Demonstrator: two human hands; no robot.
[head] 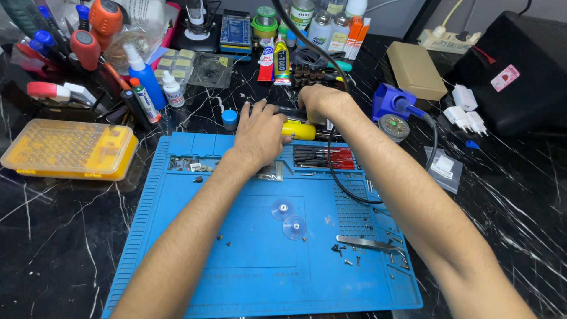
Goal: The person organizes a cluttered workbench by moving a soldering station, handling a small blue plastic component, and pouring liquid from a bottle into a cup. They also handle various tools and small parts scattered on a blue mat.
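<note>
left hand [258, 134], right hand [319, 101], crowded mat edge [195, 137]

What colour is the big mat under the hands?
The mat is bright blue, seen best in the head view.

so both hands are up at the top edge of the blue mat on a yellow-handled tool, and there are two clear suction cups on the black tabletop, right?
Not quite. The head view shows the two clear suction cups lying on the blue mat, not on the black tabletop. The rest holds: the left hand and right hand are at the mat's top edge on the yellow-handled tool.
</note>
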